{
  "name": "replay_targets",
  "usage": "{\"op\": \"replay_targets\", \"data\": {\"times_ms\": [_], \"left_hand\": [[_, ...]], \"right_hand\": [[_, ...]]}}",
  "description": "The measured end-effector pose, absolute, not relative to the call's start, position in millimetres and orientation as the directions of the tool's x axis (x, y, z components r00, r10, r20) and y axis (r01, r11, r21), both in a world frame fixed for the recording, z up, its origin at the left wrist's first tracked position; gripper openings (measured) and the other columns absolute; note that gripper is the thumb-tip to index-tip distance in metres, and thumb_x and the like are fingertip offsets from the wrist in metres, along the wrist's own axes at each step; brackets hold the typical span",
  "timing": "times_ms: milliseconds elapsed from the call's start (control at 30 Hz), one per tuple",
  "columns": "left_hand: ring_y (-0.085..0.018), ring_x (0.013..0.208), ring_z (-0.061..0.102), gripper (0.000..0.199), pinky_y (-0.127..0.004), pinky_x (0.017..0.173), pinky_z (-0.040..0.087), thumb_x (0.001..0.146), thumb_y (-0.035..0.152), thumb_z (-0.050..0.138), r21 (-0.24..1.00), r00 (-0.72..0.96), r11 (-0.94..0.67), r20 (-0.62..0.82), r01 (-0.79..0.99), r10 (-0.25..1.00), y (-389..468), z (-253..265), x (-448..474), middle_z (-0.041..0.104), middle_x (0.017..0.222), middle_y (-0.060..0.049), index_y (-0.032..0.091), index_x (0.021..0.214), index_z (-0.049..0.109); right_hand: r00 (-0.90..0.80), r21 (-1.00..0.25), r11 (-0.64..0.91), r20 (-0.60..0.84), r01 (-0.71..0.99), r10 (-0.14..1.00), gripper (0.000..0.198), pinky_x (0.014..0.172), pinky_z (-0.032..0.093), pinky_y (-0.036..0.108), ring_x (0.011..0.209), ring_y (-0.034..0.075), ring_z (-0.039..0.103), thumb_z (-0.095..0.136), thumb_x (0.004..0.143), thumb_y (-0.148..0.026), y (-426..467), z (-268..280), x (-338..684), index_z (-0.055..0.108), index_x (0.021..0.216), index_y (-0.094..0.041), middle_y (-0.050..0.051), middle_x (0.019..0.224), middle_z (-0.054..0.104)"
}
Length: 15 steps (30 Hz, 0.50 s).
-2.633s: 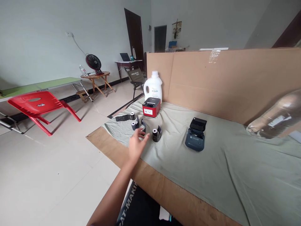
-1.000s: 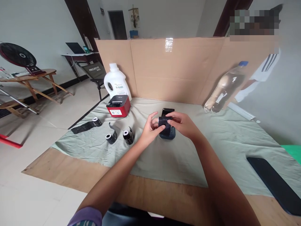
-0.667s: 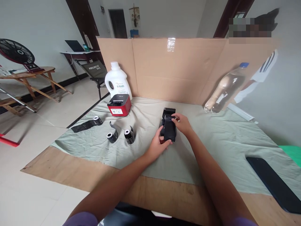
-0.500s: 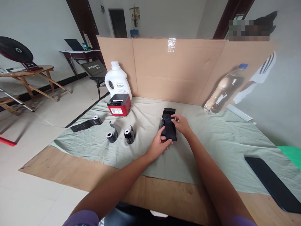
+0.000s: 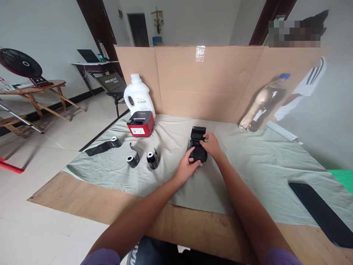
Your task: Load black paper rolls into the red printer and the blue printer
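Note:
A small black portable printer [image 5: 199,153] lies on the cloth in front of me, its hinged lid [image 5: 198,130] raised at the far end. My left hand [image 5: 187,165] grips its near left side, fingers along the edge and thumb at the front corner. At the right side of the open compartment is my right hand [image 5: 211,144], thumb and fingers drawn together; whatever they pinch is too small and dark to make out. Left of the printer stand two black paper rolls, a nearer one [image 5: 152,160] and another [image 5: 132,160] with a curled loose end.
A third roll [image 5: 115,142] trails a black strip. Behind are a red-and-black printer [image 5: 141,124] and a white jug [image 5: 139,96]. A cardboard screen [image 5: 204,84] closes the back. A clear bottle [image 5: 264,105] leans right; a dark flat phone-like slab [image 5: 321,213] lies front right.
The black strip that hung over the printer's near end no longer covers it, so the front edge shows. My right hand stays close to the compartment, slightly shifted. The view has tilted slightly.

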<state>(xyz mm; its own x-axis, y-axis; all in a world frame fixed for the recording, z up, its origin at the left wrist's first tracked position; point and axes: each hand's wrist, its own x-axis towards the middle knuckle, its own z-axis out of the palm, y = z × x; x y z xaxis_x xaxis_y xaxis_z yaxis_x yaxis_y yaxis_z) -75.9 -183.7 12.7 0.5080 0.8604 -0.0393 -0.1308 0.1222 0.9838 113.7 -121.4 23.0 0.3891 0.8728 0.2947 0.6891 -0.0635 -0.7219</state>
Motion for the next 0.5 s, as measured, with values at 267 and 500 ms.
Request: {"op": "replay_targets", "data": {"times_ms": [267, 500], "left_hand": [[-0.007, 0.048, 0.05, 0.031, -0.02, 0.049, 0.037, 0.083, 0.037, 0.061, 0.997, 0.563, 0.042, -0.001, -0.06, 0.826, -185, 8, -77, 0.069, 0.073, -0.003, 0.014, 0.103, 0.068], [-0.009, 0.05, 0.053, 0.024, -0.021, 0.052, 0.04, 0.083, 0.033, 0.059, 1.0, 0.601, 0.021, -0.009, -0.013, 0.799, -191, 10, -83, 0.07, 0.069, -0.003, 0.015, 0.096, 0.068]], "right_hand": [[0.322, -0.878, 0.134, 0.306, 0.46, 0.896, 0.048, 0.09, 0.048, 0.042, 0.085, 0.019, 0.057, 0.059, 0.082, -0.046, -122, 35, 119, 0.057, 0.124, -0.021, 0.011, 0.124, 0.063], [0.135, -0.818, 0.048, 0.152, 0.574, 0.979, 0.032, 0.098, 0.044, 0.043, 0.103, 0.024, 0.057, 0.07, 0.07, -0.038, -142, 46, 119, 0.069, 0.099, -0.023, 0.008, 0.117, 0.061]]}}
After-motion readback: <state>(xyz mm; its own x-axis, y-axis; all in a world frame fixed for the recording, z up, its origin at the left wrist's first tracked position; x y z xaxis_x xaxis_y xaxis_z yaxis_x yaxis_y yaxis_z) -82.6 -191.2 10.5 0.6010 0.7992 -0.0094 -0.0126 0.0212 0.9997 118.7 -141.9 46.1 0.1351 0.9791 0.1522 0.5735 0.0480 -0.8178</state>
